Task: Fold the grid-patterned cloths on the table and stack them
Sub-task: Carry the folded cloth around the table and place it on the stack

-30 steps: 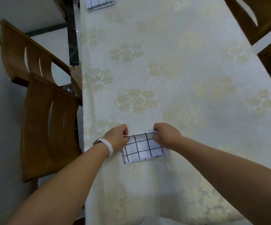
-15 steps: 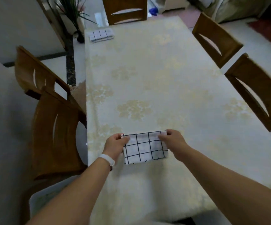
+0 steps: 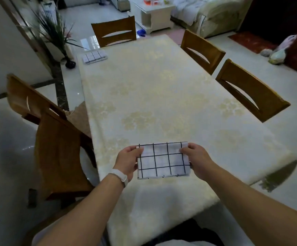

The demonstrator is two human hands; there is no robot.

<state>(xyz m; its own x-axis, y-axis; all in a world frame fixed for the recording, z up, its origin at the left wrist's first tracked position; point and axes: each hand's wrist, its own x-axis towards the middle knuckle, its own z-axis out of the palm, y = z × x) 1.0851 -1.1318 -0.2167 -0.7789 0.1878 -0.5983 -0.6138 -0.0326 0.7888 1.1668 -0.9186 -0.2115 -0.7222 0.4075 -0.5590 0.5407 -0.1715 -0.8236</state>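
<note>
A folded white cloth with a black grid (image 3: pixel 162 161) is held between both hands, lifted a little above the near part of the table (image 3: pixel 162 96). My left hand (image 3: pixel 127 161) pinches its left edge, and a white band circles that wrist. My right hand (image 3: pixel 196 160) pinches the right edge. At the table's far left corner lies a stack of folded grid cloths (image 3: pixel 94 57).
The table wears a cream floral tablecloth. Wooden chairs stand at the left (image 3: pixel 55 139), at the far end (image 3: pixel 114 33) and along the right (image 3: pixel 250 91). A potted plant (image 3: pixel 58 38) stands beyond the far left corner. A sofa and a white cabinet are at the back.
My view has tilted up, bringing the far end of the table and the room into sight. Both hands have lifted the folded cloth off the table surface, still gripping its side edges.
</note>
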